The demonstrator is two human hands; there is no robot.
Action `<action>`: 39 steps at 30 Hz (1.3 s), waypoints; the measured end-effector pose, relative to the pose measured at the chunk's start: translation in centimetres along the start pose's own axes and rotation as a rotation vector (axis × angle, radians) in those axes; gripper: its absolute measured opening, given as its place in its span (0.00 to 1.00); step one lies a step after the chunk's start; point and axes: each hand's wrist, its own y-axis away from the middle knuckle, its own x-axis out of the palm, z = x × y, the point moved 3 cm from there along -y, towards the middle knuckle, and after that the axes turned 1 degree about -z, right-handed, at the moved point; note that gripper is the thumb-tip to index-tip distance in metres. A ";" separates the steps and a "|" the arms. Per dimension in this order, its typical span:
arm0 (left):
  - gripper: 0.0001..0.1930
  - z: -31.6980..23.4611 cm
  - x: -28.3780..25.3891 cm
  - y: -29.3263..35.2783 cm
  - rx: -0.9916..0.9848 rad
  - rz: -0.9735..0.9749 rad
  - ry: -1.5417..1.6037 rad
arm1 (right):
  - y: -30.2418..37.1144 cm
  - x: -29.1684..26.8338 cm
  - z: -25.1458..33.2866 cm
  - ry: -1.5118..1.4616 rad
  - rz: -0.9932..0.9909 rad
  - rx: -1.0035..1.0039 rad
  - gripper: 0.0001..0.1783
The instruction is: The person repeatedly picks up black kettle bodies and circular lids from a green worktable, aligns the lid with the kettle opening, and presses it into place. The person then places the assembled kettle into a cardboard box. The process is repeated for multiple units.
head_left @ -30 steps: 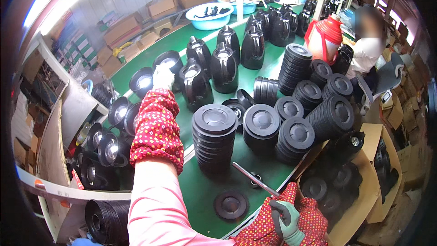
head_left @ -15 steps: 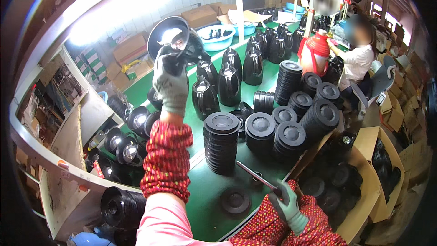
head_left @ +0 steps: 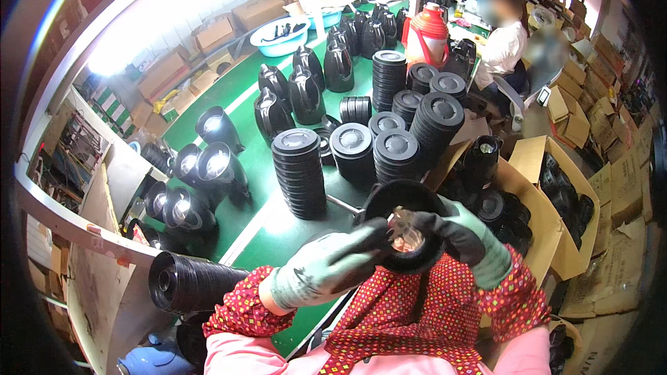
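In front of my chest, both gloved hands are at a black jug body (head_left: 379,199), its round opening turned toward me. My left hand (head_left: 326,267) has its fingers closed at the near left of the rim. My right hand (head_left: 476,236) grips the right side, with its dark-coated fingers over the opening. Inside the opening shows something shiny and reflective (head_left: 404,230), too unclear to name. A thin metal rod (head_left: 342,205) sticks out left of the jug body; its other end is hidden behind it.
Stacks of black round lids (head_left: 299,173) stand beyond my hands. Upright black jugs (head_left: 306,97) are farther back, and open-mouthed jug bodies (head_left: 222,167) lie at left. Cardboard boxes (head_left: 556,250) hold black parts at right. A person (head_left: 504,48) sits near a red flask (head_left: 427,35).
My left hand has come down from the far left with the jug body to my chest. My right hand, which held the metal rod, has moved up to it. The view has shifted.
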 end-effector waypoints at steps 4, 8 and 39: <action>0.47 6.4 4.6 7.7 -0.459 -0.388 0.398 | 3.4 -5.7 -8.0 -0.554 -0.047 -0.007 0.28; 0.61 6.8 10.4 9.8 -0.604 -0.327 1.212 | 4.1 -5.1 -9.8 -0.844 0.114 0.020 0.26; 0.36 11.3 13.2 13.2 -0.789 -0.421 1.053 | -14.3 -4.7 -3.8 1.319 -0.381 -0.610 0.49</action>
